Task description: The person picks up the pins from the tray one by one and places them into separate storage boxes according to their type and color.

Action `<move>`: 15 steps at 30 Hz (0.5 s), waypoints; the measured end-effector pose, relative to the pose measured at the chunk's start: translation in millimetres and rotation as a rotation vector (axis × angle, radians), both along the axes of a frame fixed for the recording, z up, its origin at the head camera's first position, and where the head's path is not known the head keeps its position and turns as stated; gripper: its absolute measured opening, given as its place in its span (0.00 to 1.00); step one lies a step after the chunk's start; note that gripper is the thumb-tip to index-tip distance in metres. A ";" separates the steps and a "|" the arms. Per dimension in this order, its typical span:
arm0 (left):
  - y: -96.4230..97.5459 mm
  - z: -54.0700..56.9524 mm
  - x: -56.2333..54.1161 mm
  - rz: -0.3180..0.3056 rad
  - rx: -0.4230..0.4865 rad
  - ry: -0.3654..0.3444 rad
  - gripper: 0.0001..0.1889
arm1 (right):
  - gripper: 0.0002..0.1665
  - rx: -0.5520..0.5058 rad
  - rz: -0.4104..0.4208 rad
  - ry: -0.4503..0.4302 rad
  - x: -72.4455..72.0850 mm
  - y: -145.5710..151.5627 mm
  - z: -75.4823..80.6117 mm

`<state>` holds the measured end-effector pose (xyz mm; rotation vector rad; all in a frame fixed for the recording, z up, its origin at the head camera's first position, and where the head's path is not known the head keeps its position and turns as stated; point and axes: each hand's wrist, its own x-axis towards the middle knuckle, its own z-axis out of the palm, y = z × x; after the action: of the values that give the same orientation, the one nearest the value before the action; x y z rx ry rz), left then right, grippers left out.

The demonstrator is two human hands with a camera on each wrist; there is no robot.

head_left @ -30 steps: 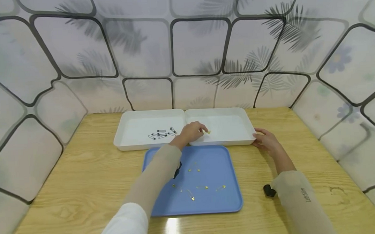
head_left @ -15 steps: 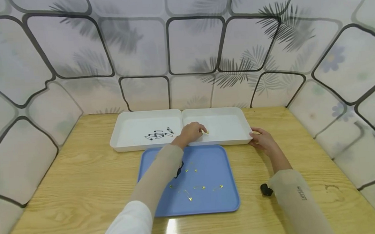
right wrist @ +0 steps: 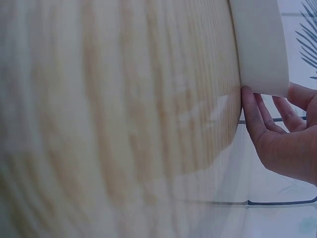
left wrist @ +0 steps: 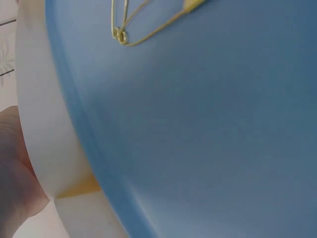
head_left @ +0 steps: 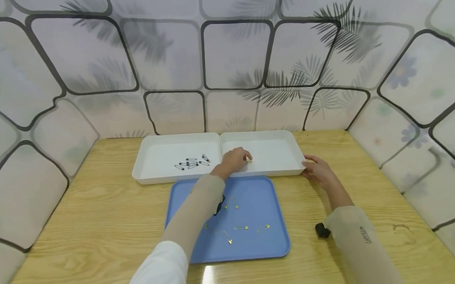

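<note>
My left hand [head_left: 234,160] reaches across the blue tray into the right white tray [head_left: 275,150], its fingers bent down and pinching a small gold safety pin [head_left: 250,161] close over the tray floor. In the left wrist view, part of that hand [left wrist: 17,173] shows beyond the white wall, its fingertips hidden. My right hand [head_left: 317,170] grips the same white tray at its front right corner; the right wrist view has the thumb at the rim and fingers against the end wall [right wrist: 262,49]. Several gold safety pins [head_left: 242,228] lie scattered on the blue tray [head_left: 262,246].
A second white tray [head_left: 163,151] stands flush against the right one and holds several black safety pins [head_left: 191,163]. The blue tray sits directly in front of both on the wooden table [head_left: 113,231]. A patterned curtain [head_left: 231,57] rises behind and at both sides.
My left hand has shifted slightly to the right within the white tray, and its fingers now cover more of the gold pin. My right hand keeps its grip. The whole view has shifted slightly.
</note>
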<state>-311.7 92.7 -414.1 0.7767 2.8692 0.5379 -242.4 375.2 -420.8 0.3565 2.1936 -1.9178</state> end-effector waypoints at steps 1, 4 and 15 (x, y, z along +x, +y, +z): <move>-0.1 0.6 0.1 0.002 0.002 0.002 0.14 | 0.33 0.001 -0.001 0.001 -0.1 0.3 0.0; -0.4 3.2 1.0 -0.003 0.005 0.003 0.14 | 0.33 0.002 -0.003 0.000 -0.4 0.4 0.0; -5.3 23.8 18.6 -0.094 -0.010 0.068 0.13 | 0.32 -0.001 0.000 -0.004 0.3 0.2 0.2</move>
<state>-293.1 87.4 -390.3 0.9404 2.8760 0.4946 -242.1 375.4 -420.6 0.3591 2.1904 -1.9161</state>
